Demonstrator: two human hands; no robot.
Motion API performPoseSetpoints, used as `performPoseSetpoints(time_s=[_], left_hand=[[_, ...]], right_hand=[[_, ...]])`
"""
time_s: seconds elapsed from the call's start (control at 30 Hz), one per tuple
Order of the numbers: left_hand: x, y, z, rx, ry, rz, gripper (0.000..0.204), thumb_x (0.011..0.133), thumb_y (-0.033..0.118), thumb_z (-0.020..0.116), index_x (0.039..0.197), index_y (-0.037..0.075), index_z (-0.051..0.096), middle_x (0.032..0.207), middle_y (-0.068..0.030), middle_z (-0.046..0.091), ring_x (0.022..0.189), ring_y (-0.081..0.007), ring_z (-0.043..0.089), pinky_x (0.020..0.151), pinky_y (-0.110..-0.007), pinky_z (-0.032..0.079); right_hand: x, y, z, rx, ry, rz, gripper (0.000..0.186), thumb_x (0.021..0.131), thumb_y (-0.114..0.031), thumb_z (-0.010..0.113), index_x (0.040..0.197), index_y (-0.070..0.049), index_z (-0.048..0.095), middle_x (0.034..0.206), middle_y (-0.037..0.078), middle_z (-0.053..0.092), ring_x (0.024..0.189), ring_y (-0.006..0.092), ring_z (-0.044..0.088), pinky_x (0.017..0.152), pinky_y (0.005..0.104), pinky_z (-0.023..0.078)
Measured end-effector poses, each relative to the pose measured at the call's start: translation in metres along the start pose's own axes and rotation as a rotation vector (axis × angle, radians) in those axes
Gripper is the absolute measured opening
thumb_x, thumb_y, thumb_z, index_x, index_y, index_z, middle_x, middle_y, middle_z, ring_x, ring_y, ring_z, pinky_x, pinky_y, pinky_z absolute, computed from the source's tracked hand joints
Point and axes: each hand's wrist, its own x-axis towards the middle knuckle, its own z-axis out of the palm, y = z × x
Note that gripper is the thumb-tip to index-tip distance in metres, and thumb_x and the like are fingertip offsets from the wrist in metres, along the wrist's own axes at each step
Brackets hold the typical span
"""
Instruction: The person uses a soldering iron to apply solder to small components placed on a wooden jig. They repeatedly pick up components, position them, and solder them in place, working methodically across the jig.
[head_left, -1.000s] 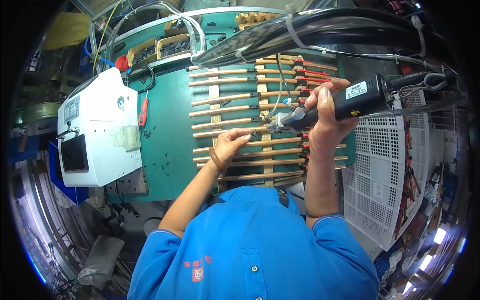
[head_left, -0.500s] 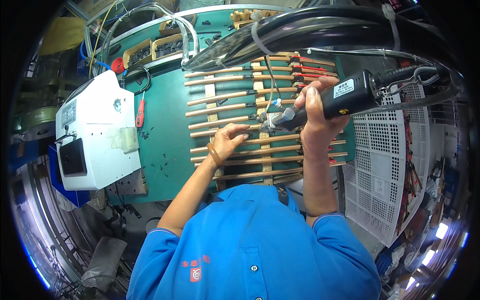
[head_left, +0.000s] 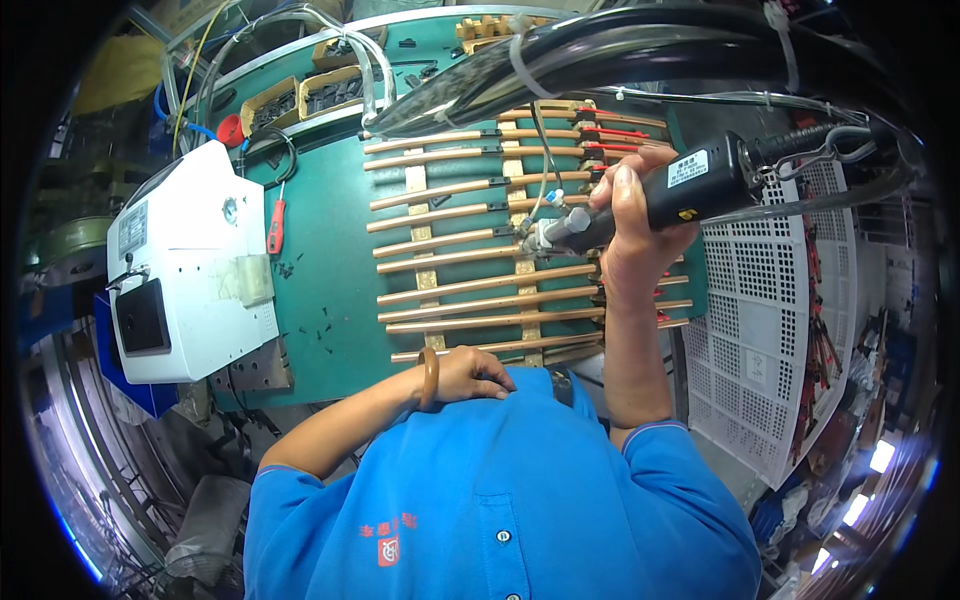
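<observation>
My right hand (head_left: pixel 632 205) is closed round a black handheld electric screwdriver (head_left: pixel 690 190) with a metal nose, a cable and hoses. Its nose (head_left: pixel 548 235) reaches over a copper-coloured rod (head_left: pixel 440 260) in the middle of the row. Several such rods lie side by side across slotted wooden strips (head_left: pixel 427 285); the upper ones carry black clips (head_left: pixel 498 184) and red parts show at their right ends. My left hand (head_left: pixel 472 374), wearing a brown bangle, is by the front of my blue shirt, below the nearest rod. Its fingers are curled in, and what they hold, if anything, is hidden.
A white machine (head_left: pixel 190 265) stands at the left of the green table (head_left: pixel 320 220), beside a red-handled screwdriver (head_left: pixel 276 228) and scattered small black pieces. Boxes of black parts (head_left: pixel 335 92) sit at the back. Thick hoses (head_left: pixel 640 50) hang overhead. White perforated crates (head_left: pixel 755 310) stand right.
My left hand has drawn back from the rods by the screwdriver nose to my shirt front, its fingers now curled. My right hand and the screwdriver have barely moved.
</observation>
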Motion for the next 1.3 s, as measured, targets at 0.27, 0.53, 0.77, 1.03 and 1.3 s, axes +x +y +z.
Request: performPoseSetpoints(time_s=[0.27,0.53,0.77,1.03,1.3], left_hand=[[-0.004,-0.009,-0.025,-0.192,-0.096,-0.063,0.030,0.082,0.011,0.071,0.111,0.003,0.066,0.097,-0.0070,0.069,0.089,-0.0117,0.062,0.082,-0.028,0.052],[0.065,-0.035,-0.085,0.586,0.949,0.205,0.016,0.076,0.016,0.075,0.087,0.006,0.068,0.077,-0.0087,0.065,0.064,-0.0207,0.063,0.059,-0.031,0.051],[0.083,-0.043,-0.070,0.816,1.095,0.295,0.012,0.077,0.019,0.070,0.086,0.012,0.066,0.084,-0.0047,0.061,0.070,-0.0258,0.063,0.059,-0.035,0.052],[0.091,-0.049,-0.076,1.049,1.074,0.242,0.013,0.079,0.016,0.066,0.090,0.013,0.060,0.088,-0.0046,0.056,0.077,-0.0235,0.063,0.058,-0.035,0.051],[0.091,-0.053,-0.078,1.003,1.089,0.328,0.015,0.077,0.018,0.069,0.089,0.013,0.061,0.092,-0.0027,0.060,0.077,-0.0224,0.064,0.058,-0.033,0.052]], right_hand=[[-0.002,-0.001,0.002,0.015,-0.014,0.006,0.024,0.079,0.006,0.057,0.102,0.001,0.053,0.076,0.005,0.056,0.060,0.0124,0.056,0.060,0.0263,0.050],[0.000,0.006,0.003,-0.008,0.003,-0.011,0.025,0.080,0.008,0.055,0.104,0.001,0.053,0.077,0.005,0.057,0.061,0.0122,0.056,0.063,0.0266,0.050],[-0.005,0.013,-0.004,0.004,0.001,0.002,0.027,0.080,0.010,0.055,0.105,-0.001,0.053,0.077,0.005,0.056,0.062,0.0122,0.056,0.063,0.0266,0.049],[-0.007,0.023,0.004,0.031,0.011,-0.019,0.027,0.080,0.010,0.054,0.105,0.001,0.050,0.080,0.005,0.057,0.064,0.0126,0.057,0.059,0.0265,0.050],[-0.007,0.023,0.004,0.028,0.006,-0.025,0.026,0.080,0.010,0.053,0.105,0.001,0.050,0.078,0.005,0.057,0.064,0.0124,0.057,0.060,0.0263,0.050]])
